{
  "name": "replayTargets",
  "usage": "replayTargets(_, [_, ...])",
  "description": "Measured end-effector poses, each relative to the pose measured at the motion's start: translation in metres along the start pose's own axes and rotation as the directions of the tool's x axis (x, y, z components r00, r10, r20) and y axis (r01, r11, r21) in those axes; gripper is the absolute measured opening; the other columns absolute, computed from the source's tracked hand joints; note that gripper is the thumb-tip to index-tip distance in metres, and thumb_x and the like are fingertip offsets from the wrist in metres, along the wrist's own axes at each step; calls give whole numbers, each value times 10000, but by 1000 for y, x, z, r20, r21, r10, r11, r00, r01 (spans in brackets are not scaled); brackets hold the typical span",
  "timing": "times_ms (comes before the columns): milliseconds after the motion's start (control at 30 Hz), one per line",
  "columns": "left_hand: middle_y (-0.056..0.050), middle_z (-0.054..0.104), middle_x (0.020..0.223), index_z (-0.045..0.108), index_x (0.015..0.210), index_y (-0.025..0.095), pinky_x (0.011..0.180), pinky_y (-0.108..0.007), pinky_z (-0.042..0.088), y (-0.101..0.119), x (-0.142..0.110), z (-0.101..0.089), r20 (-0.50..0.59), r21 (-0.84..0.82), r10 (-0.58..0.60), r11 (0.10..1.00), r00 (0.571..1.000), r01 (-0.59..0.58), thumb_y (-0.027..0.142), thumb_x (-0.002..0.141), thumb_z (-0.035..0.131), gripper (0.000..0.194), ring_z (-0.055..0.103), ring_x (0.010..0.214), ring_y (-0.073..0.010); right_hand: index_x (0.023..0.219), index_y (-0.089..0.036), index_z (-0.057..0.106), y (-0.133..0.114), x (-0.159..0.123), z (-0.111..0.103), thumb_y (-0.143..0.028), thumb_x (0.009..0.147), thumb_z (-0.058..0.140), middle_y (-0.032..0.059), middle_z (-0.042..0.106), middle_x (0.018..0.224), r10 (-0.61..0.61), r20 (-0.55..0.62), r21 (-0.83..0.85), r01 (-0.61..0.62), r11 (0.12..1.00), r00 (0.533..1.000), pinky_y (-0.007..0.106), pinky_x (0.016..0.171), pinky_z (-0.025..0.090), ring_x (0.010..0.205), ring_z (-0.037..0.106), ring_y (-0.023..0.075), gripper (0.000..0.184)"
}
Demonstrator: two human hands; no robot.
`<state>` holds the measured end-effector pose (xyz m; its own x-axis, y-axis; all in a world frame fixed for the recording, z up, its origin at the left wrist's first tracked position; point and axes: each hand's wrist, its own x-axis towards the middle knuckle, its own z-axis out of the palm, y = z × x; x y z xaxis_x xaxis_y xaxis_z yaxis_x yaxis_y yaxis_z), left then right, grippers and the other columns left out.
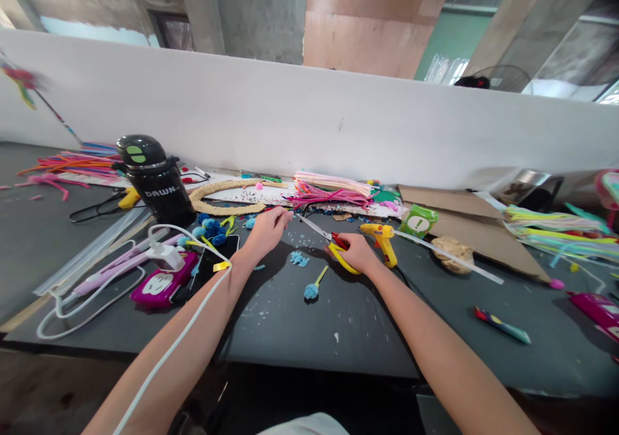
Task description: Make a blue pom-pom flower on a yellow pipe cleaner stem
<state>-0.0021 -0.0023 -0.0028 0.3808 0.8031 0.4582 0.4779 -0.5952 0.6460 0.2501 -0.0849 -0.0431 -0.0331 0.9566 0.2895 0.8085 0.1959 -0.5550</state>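
Observation:
My right hand [354, 254] is closed round the handles of a pair of scissors [316, 230] with yellow and red grips. Their metal blades point up and left toward the fingertips of my left hand [271, 229]. The fingers of that hand are pinched together; whatever is between them is too small to make out. Below the blades lie several light blue fuzzy pieces [299, 259]. Nearer to me is a blue pompom on a yellow-green stem [312, 290]. A yellow glue gun [382, 238] with a long clear glue stick rests just right of my right hand.
Left stand a black bottle [157, 187] and a magenta power strip [163, 283] with a white cable crossing my left forearm. Pipe cleaner bundles [331, 190] lie at the back before a white partition [271, 119]. Cardboard [503, 248] and a cutter-like tool [501, 325] are right.

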Motion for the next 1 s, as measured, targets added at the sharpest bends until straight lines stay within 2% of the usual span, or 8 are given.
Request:
replayTargets(333, [-10,607,664,566,752,185,612,-263,376,2,-1,0,4,6,4,1000,1000,-4,422,951,408,348,518,607,-146,608,-179,521,-1,-1,0,-490,723,636,-24,475,580,-11,9,-5,11,1000,1000,234,514,269,573,386,115,351])
replayTargets(567, [-3,589,644,551,737,184,602,-260,366,2,-1,0,3,11,13,1000,1000,-13,412,954,407,347,504,591,-139,582,-177,507,-2,0,-1,-553,756,603,-20,471,574,-12,8,-39,12,999,1000,244,518,244,563,370,112,425])
replayTargets(833, [-1,576,630,571,765,185,593,-265,359,2,-1,1,7,22,8,1000,1000,-8,423,960,395,355,499,581,-139,634,-174,550,1,0,1,-501,749,619,-16,511,599,-14,2,-11,14,1000,1000,233,533,281,584,420,120,354])
replayTargets(1000, [0,552,609,565,759,182,594,-267,349,4,-2,1,10,24,6,1000,1000,-7,428,965,377,372,498,582,-142,617,-175,534,0,-1,0,-490,732,630,-17,500,598,-29,3,-28,29,999,1000,237,524,269,577,393,114,349])
